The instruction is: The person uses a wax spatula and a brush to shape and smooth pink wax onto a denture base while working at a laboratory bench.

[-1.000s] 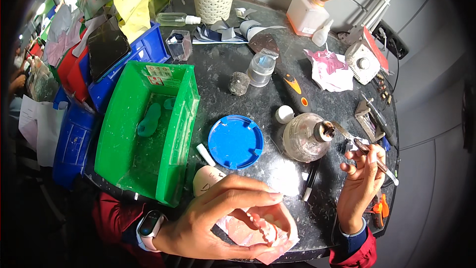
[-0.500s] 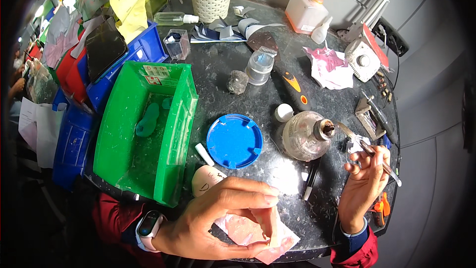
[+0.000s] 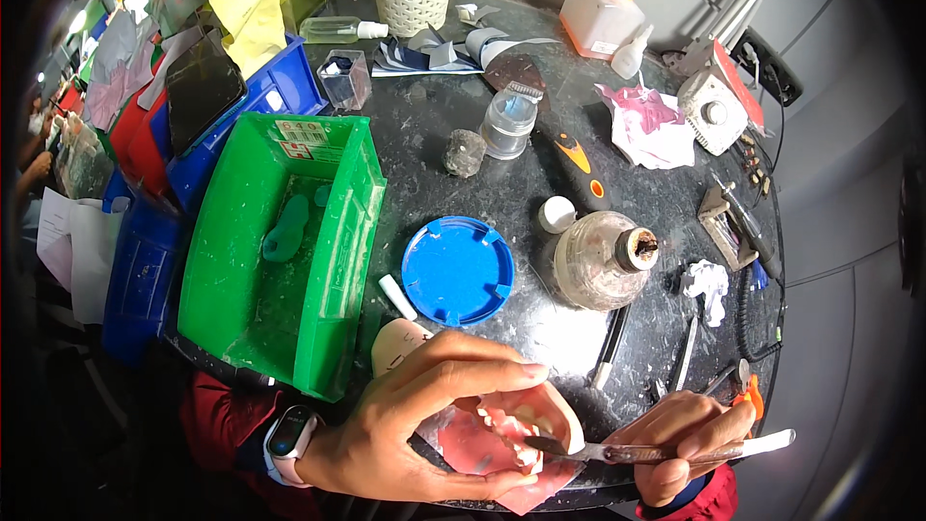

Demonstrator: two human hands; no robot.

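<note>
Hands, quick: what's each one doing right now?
Left hand: closed around a pink denture, gripping it from above.
Right hand: closed on a thin metal tool, its tip at the denture's teeth.

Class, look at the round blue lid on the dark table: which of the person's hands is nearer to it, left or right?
Left. The left hand, holding the pink denture model, lies just below the blue lid. The right hand, gripping a metal tool, sits farther off, below and right.

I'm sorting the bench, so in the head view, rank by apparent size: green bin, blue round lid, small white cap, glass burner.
1. green bin
2. blue round lid and glass burner look about alike, so unranked
3. small white cap
</note>
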